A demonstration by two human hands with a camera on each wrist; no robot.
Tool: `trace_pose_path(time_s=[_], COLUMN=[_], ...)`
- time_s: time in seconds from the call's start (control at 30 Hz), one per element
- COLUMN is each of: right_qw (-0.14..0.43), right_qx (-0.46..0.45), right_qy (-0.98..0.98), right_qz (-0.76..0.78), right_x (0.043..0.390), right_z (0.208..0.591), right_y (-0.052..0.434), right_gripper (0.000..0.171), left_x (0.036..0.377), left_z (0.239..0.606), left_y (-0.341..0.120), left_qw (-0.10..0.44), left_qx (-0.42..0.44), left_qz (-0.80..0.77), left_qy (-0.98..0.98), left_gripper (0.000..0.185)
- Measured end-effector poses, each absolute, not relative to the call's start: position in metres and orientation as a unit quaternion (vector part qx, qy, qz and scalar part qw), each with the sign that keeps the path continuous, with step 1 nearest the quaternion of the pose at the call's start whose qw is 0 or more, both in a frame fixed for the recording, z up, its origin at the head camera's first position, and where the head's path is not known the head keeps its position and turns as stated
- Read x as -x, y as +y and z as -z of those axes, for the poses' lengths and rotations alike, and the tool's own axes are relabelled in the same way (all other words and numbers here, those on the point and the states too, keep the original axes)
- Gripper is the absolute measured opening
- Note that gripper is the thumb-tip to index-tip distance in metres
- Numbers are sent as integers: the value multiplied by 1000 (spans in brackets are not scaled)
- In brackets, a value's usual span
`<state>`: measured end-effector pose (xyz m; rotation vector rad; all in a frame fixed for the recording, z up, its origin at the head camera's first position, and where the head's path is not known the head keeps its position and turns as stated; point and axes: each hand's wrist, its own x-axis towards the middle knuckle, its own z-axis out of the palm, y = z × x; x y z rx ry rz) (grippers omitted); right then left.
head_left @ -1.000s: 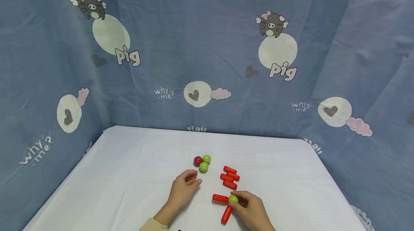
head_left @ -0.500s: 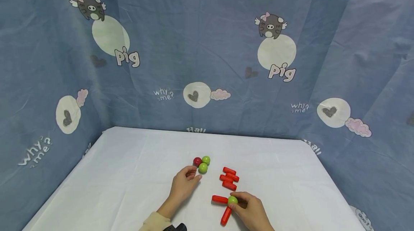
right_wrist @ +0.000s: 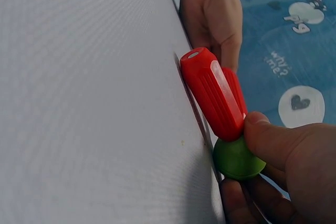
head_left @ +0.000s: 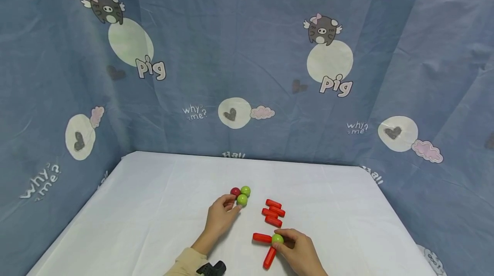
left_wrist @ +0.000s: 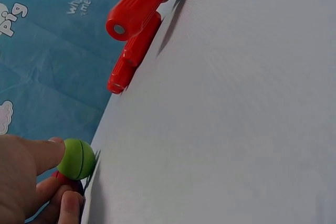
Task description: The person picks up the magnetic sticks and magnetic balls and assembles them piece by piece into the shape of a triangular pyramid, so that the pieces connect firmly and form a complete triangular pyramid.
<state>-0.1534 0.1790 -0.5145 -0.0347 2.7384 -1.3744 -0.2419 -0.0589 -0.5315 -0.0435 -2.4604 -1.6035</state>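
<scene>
Three balls lie together mid-table: a red ball (head_left: 235,191), a green ball (head_left: 245,190) and a nearer green ball (head_left: 242,200). My left hand (head_left: 235,204) reaches them, and its thumb and forefinger pinch the nearer green ball (left_wrist: 77,159). My right hand (head_left: 281,244) grips another green ball (head_left: 277,238) near the front edge. Two red rods join that ball: one (head_left: 262,237) points left, the other (head_left: 269,257) points toward me. In the right wrist view the rod (right_wrist: 212,93) sits on the held ball (right_wrist: 237,159).
Three loose red rods (head_left: 274,212) lie stacked between the hands on the white table (head_left: 154,207). A blue cartoon-print cloth (head_left: 247,61) walls in the back and both sides. A dark wrist device (head_left: 211,269) shows at the bottom.
My left hand has slid forward and to the right until its fingertips met the nearer green ball. The right hand and its ball-and-rod piece have stayed put.
</scene>
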Motion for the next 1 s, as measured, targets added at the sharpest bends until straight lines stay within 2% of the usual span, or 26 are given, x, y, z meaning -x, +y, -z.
trace_pose_path(time_s=[1.0], right_qw=[38], right_qx=[12], right_qy=[893], right_qz=[447], right_x=[155], right_z=[516], right_y=[180], right_gripper=[37], left_x=[257], left_z=[535], left_y=[-46], left_qw=[102], left_qx=[2], left_qz=[517], left_qy=[-850], left_gripper=[39])
